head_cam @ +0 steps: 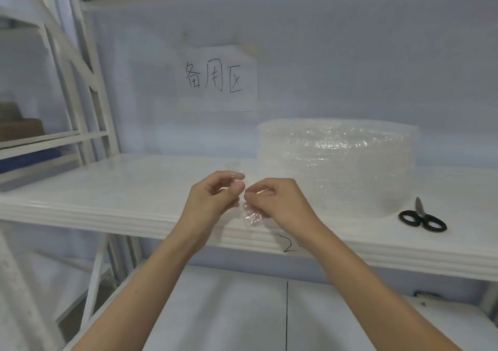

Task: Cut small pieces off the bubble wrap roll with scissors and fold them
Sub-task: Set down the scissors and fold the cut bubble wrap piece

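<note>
A large clear bubble wrap roll (336, 164) stands on the white shelf (121, 188), right of centre. Black-handled scissors (421, 217) lie shut on the shelf to the roll's right, blades pointing away from me. Over the shelf's front edge my left hand (215, 197) and my right hand (280, 202) are close together, fingertips nearly touching. Both pinch a small clear piece of bubble wrap (252, 217); part of it hangs below my right hand's fingers, the rest is hard to see against the white shelf.
A paper sign (218, 79) with handwritten characters is taped to the back wall. White rack posts (89, 86) rise at the left. Another white shelf (242, 310) lies below. A black scribble (287, 244) marks the shelf's front edge.
</note>
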`<state>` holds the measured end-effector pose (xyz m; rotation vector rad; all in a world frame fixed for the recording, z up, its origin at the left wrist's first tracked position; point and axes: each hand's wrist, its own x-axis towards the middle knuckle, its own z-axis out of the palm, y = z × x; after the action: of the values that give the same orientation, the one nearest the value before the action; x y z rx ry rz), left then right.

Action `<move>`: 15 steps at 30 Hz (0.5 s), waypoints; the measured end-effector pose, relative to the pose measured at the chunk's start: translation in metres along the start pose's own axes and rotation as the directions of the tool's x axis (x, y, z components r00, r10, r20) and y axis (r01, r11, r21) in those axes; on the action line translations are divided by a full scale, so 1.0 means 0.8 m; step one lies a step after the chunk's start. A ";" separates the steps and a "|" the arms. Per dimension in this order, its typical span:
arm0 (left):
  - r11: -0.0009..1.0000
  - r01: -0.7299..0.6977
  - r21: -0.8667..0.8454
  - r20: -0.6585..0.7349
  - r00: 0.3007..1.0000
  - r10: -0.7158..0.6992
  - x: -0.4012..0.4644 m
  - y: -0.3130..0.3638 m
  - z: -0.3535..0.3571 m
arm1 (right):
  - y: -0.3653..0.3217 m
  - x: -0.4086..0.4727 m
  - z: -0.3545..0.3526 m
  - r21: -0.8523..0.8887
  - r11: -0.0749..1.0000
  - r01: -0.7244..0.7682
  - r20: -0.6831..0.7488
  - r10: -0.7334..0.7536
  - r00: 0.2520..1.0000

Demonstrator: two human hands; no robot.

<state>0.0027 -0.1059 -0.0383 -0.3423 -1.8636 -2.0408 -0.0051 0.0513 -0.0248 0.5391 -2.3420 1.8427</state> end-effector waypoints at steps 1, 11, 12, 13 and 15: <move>1.000 -0.010 0.003 0.005 1.000 0.010 0.000 0.000 -0.004 | 0.001 0.002 0.002 0.049 0.999 -0.023 0.016 0.022 1.000; 0.983 -0.050 0.179 0.025 0.999 0.046 0.007 -0.003 -0.020 | 0.011 0.021 0.007 0.318 0.937 -0.143 0.082 0.123 0.989; 0.981 -0.040 0.189 0.021 0.999 0.037 0.006 -0.005 -0.020 | 0.012 0.023 0.007 0.326 0.934 -0.146 0.083 0.125 0.989; 0.980 -0.031 0.196 0.023 0.999 0.027 0.006 -0.007 -0.020 | 0.014 0.024 0.008 0.334 0.931 -0.150 0.084 0.129 0.988; 0.980 -0.023 0.198 0.030 0.999 0.018 0.006 -0.010 -0.021 | 0.015 0.024 0.009 0.351 0.922 -0.163 0.092 0.139 0.986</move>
<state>-0.0036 -0.1223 -0.0451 -0.3366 -2.0500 -1.8256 -0.0260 0.0433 -0.0322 0.4702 -2.1459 2.3807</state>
